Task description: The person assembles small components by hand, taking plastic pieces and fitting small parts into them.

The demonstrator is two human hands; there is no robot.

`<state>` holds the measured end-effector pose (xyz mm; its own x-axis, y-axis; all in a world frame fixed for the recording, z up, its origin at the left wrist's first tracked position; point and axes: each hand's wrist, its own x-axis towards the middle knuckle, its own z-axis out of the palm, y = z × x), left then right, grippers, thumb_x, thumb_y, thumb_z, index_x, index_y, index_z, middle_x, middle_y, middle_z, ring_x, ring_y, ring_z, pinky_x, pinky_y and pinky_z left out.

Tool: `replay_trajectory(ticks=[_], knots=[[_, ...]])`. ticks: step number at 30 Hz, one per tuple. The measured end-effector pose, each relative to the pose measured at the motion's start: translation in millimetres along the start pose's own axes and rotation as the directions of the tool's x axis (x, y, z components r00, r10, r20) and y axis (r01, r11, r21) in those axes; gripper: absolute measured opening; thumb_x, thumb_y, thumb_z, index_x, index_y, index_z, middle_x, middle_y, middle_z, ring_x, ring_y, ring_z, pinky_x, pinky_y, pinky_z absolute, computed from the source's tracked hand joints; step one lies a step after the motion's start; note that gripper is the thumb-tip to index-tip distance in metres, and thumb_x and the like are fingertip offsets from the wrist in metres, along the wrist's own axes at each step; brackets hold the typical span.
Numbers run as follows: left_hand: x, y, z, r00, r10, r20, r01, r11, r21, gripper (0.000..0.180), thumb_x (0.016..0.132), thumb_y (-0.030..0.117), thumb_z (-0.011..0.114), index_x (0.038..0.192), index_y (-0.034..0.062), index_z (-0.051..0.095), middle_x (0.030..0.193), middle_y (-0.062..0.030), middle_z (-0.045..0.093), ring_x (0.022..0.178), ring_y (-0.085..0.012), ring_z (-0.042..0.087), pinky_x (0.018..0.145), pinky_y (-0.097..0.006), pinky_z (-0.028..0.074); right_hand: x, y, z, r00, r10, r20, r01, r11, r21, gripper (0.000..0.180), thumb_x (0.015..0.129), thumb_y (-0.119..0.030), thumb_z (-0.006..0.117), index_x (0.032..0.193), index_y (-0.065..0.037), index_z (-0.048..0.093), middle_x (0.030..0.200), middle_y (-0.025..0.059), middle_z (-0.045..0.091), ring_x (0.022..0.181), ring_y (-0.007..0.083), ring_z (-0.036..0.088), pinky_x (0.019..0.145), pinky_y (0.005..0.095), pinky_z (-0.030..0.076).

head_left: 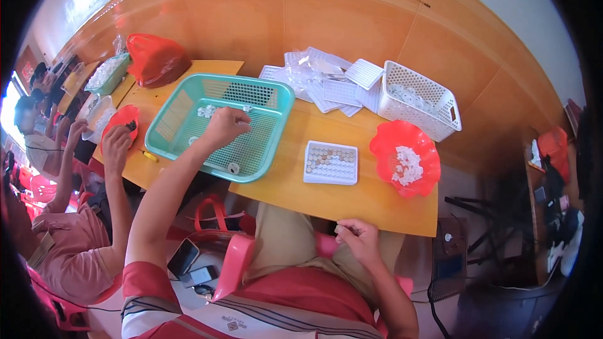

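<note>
My left hand (228,127) reaches over the green plastic basket (284,108), its fingers pinched together; whatever they may hold is too small to make out. Inside that basket lie a few small clusters of white pieces (206,111) and a small round piece (233,167). Low by the table's front edge, above my lap, is my right hand (359,240), thumb and fingers closed; I cannot make out anything in them. Between the basket and a red scalloped bowl stands a white tray (331,179) with rows of small round pieces.
The red scalloped bowl (383,144) holds white bits. Behind it stands a white basket (433,127) with clear-looking pieces, beside stacked white trays (342,91) and plastic wrap. A red bag (156,59) sits at the back left. A co-worker's hand (115,141) is over another red bowl.
</note>
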<state>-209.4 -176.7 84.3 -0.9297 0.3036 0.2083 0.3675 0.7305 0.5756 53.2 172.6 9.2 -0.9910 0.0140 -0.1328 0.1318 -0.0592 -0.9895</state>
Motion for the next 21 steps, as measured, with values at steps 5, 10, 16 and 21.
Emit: replay_trajectory(ticks=[5, 10, 16, 21], knots=[[-12, 22, -2, 0.995, -0.098, 0.001, 0.098, 0.992, -0.082, 0.027, 0.076, 0.013, 0.079, 0.096, -0.0042, 0.073, 0.083, -0.0108, 0.072, 0.078, -0.0149, 0.067, 0.072, -0.030, 0.054, 7, -9, -9, 0.998, -0.046, -0.031, 0.045, 0.998, -0.036, 0.012, 0.091, -0.004, 0.064, 0.099, 0.005, 0.067, 0.081, 0.0061, 0.067, 0.067, 0.0099, 0.064, 0.062, 0.0243, 0.054], [-28, 38, -3, 0.990, -0.138, -0.003, 0.127, 0.919, -0.373, 0.025, 0.080, 0.013, 0.078, 0.095, -0.0057, 0.072, 0.080, -0.0085, 0.071, 0.074, -0.0123, 0.066, 0.069, -0.026, 0.053, 29, -27, -11, 0.980, -0.193, -0.054, 0.184, 0.972, -0.144, 0.012, 0.090, -0.005, 0.065, 0.098, 0.005, 0.067, 0.076, 0.0035, 0.066, 0.067, 0.0069, 0.061, 0.062, 0.0227, 0.050], [-69, 109, 0, 0.988, -0.150, -0.047, 0.065, 0.663, -0.746, 0.023, 0.086, 0.013, 0.072, 0.102, -0.0035, 0.070, 0.089, -0.0094, 0.070, 0.081, -0.0141, 0.067, 0.073, -0.025, 0.053, 64, -39, 5, 0.934, -0.353, -0.049, 0.284, 0.820, -0.496, 0.012, 0.089, -0.004, 0.065, 0.097, 0.004, 0.067, 0.074, 0.0009, 0.065, 0.067, 0.0036, 0.057, 0.061, 0.0211, 0.047], [-109, 133, 36, 0.985, -0.155, 0.078, 0.139, 0.437, -0.889, 0.017, 0.086, 0.006, 0.071, 0.101, -0.0029, 0.070, 0.096, -0.0120, 0.071, 0.083, -0.0138, 0.067, 0.075, -0.026, 0.054, 68, -39, 10, 0.928, -0.359, -0.096, 0.276, 0.839, -0.468, 0.012, 0.088, -0.005, 0.067, 0.096, 0.003, 0.069, 0.073, -0.0003, 0.064, 0.065, 0.0035, 0.055, 0.057, 0.0213, 0.045]])
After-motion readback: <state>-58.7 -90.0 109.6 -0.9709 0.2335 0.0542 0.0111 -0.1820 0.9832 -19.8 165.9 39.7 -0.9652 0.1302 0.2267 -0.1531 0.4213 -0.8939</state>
